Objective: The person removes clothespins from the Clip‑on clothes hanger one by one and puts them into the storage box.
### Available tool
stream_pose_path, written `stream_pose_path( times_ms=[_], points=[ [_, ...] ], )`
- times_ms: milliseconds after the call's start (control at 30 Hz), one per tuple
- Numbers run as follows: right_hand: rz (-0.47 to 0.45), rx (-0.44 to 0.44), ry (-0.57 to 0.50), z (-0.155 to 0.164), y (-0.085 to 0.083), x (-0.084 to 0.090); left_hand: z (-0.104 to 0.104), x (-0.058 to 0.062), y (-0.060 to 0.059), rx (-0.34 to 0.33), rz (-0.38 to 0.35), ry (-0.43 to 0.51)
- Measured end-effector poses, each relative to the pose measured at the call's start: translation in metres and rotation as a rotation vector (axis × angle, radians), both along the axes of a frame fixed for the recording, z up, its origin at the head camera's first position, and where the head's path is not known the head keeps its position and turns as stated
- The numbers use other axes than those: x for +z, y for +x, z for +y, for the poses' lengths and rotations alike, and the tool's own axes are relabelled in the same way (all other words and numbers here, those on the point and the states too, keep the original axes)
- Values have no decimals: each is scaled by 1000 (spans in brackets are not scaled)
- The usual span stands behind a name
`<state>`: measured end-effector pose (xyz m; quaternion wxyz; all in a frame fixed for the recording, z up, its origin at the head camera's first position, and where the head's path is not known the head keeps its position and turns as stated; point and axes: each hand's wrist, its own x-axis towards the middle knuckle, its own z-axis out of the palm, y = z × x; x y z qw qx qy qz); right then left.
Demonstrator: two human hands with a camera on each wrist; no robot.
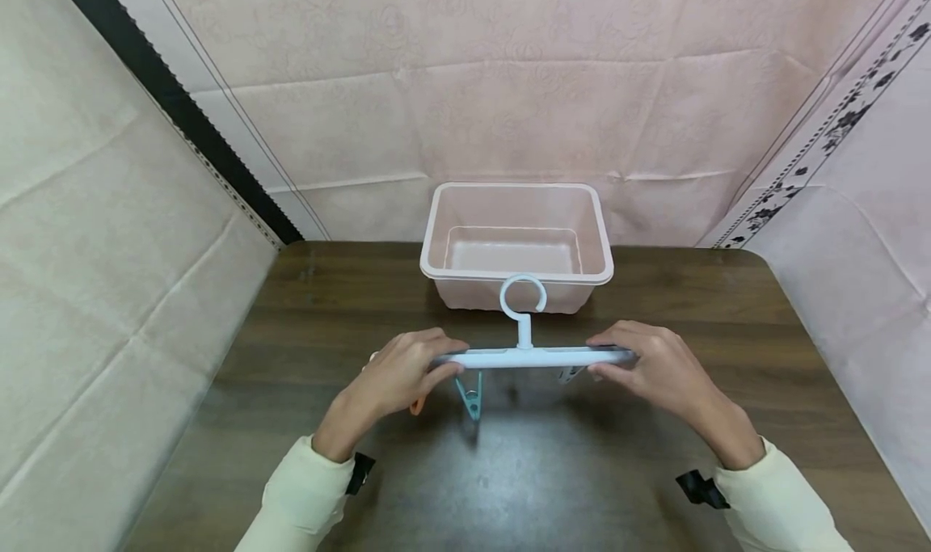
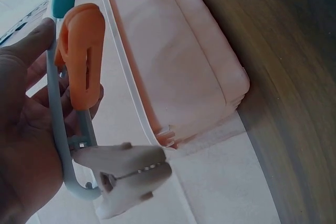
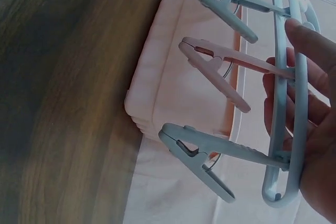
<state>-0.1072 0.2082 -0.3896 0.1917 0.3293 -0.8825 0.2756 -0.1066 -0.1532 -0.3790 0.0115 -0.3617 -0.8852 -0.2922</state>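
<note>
Above table (image 1: 305, 309), peg hanger (image 1: 534, 357) gripped endwise; basin (image 1: 516, 273) seemingly just beyond.

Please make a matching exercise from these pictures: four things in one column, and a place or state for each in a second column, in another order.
Things:
1. pale pink rectangular plastic basin
2. white plastic clip hanger with a ring hook
3. orange plastic clothes peg
4. dark brown wooden table

Places or states:
A. hangs from the frame near the left hand
B. carries the basin
C. held level at both ends, right hand included
D. stands empty behind the hanger

Pairs: 1-D, 2-C, 3-A, 4-B
</note>
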Motion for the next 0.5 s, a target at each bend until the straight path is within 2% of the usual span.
stream_pose_path(
  times_ms=[167,267,500],
  points=[
    [68,-27,22,2,1,1,-1,-1,1,-1,-36,26],
    [102,-37,19,5,1,2,-3,0,2,8,-90,54],
    [131,-82,-42,16,3,5,-11,2,2,14,-171,98]
  ],
)
